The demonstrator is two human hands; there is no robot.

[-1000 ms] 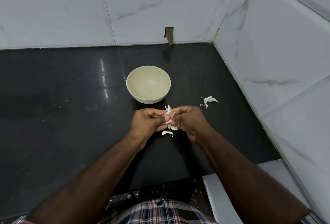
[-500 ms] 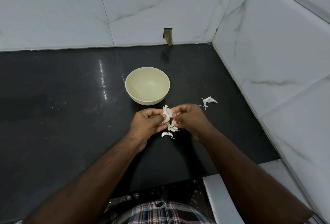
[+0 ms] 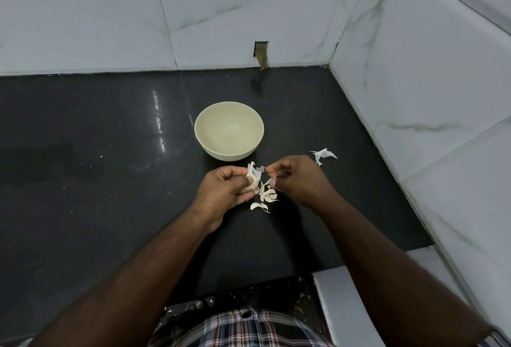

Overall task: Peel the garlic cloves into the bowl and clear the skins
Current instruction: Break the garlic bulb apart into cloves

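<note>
Head view: our left hand grips a garlic clove; our right hand pinches its skin, near the bowl on the bench.

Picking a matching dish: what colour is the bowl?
Pale cream bowl, plain, no pattern; seen in the head view.

A cream bowl, loose garlic cloves and a skin scrap are carried by the black tabletop.
</note>
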